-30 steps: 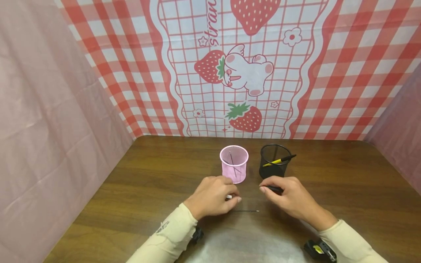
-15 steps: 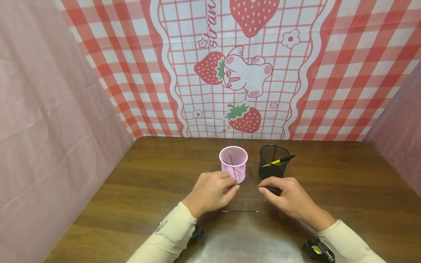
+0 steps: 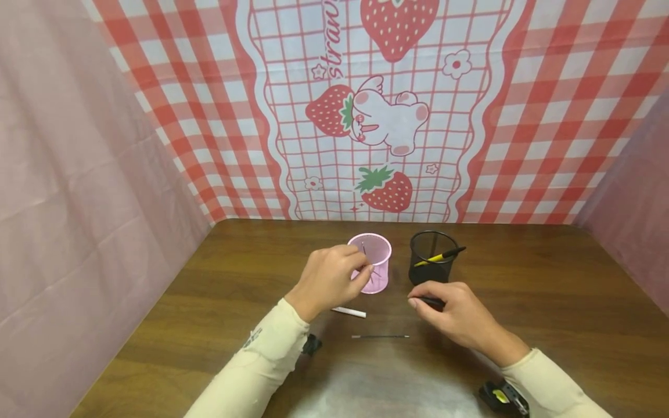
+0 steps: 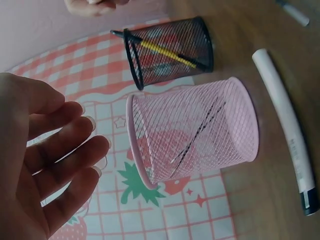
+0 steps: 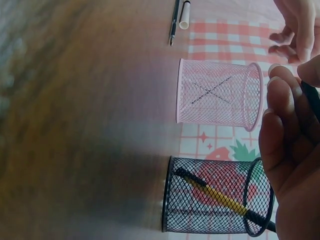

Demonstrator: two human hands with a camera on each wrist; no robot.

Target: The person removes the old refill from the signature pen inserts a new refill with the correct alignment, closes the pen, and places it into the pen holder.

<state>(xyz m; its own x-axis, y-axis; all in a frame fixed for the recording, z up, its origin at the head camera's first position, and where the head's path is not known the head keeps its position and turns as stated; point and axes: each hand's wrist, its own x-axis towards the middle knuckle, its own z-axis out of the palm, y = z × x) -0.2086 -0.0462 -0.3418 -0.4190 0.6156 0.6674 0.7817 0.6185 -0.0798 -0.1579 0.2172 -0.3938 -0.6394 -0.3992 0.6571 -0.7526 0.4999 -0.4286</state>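
Observation:
My left hand is raised at the near rim of the pink mesh cup, overlapping it in the head view. In the left wrist view its fingers are loosely bent, with nothing seen between them. Two thin pen refills lie crossed inside that cup. My right hand pinches a black pen in front of the black mesh cup; much of the pen is hidden by the fingers. A yellow and black pen leans in the black cup.
Between me and the pink cup, a white tube with a dark end lies on the wooden table. Nearer, a thin dark refill lies crosswise. A checked strawberry cloth hangs behind the table, with pink curtains at the sides.
My left hand has risen forward from over the table to the pink cup's rim, uncovering the white tube and the whole refill. My right hand has stayed nearly still, holding the black pen.

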